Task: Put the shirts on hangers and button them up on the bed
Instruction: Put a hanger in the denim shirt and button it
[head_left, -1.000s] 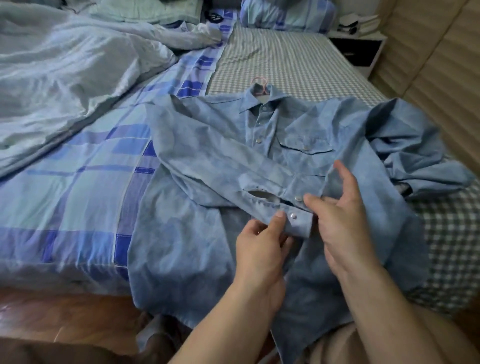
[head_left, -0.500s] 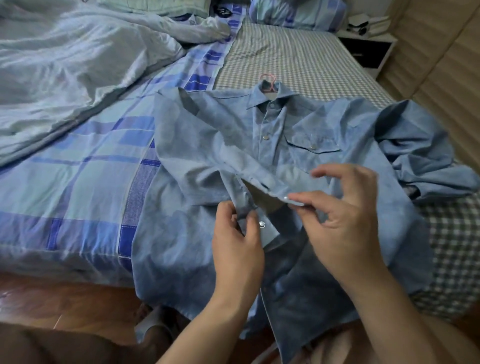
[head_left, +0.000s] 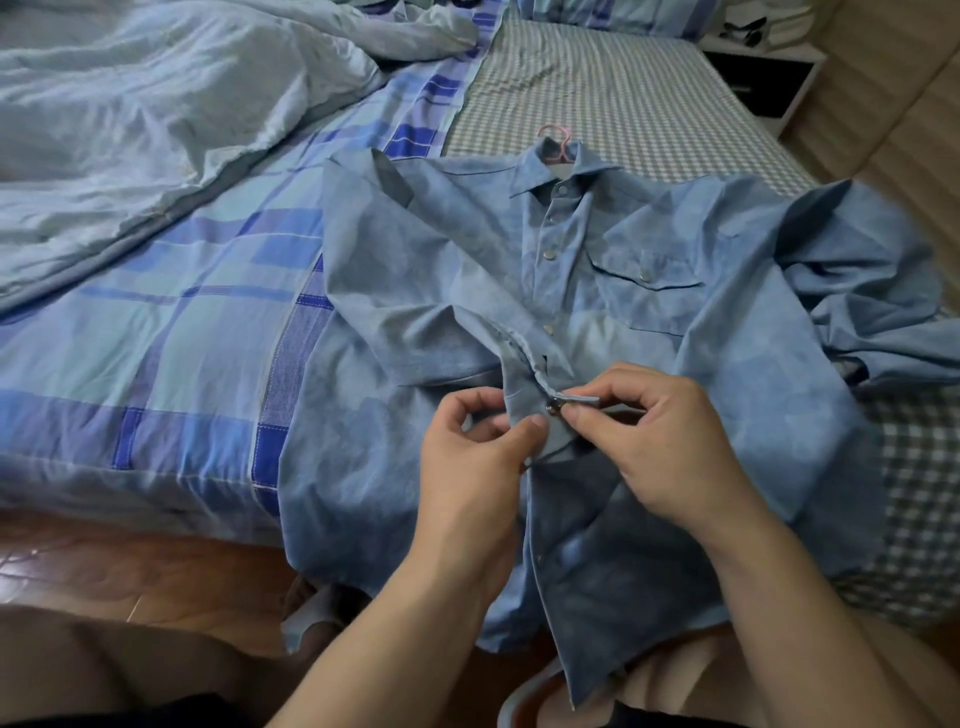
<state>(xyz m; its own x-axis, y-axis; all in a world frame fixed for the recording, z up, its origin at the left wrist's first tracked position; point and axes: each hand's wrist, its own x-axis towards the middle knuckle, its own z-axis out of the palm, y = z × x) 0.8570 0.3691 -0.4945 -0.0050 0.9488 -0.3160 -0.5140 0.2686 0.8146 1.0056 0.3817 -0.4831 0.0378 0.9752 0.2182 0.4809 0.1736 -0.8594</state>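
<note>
The left hand (head_left: 475, 457) pinches the cuff (head_left: 540, 415) of the shirt's sleeve between thumb and curled fingers, and the right hand (head_left: 670, 441) pinches the cuff's other flap just beside it, thumb and forefinger pressed together on the cloth. The 2 hands almost touch, with a metal snap (head_left: 552, 407) showing between them at the edge of the cuff. The cuff is lifted a little above the front of the blue denim shirt (head_left: 649, 322), over its lower middle. The shirt lies flat, front up, across the near part of the bed (head_left: 613, 88), collar toward the far side, its hem hanging over the near edge of the bed. Its snaps are closed from the collar down to about the middle of the front; the lower front lies open below the hands. A pink hanger (head_left: 557, 136) sits inside the collar, only its hook showing on the checked sheet. The sleeve being handled runs from the left shoulder down across the chest to the hands, while the other sleeve (head_left: 878, 306) lies bunched at the right. A blue plaid cover (head_left: 182, 291) lies to the left of the shirt, with a pale rumpled duvet (head_left: 145, 119) beyond it at far left.
</note>
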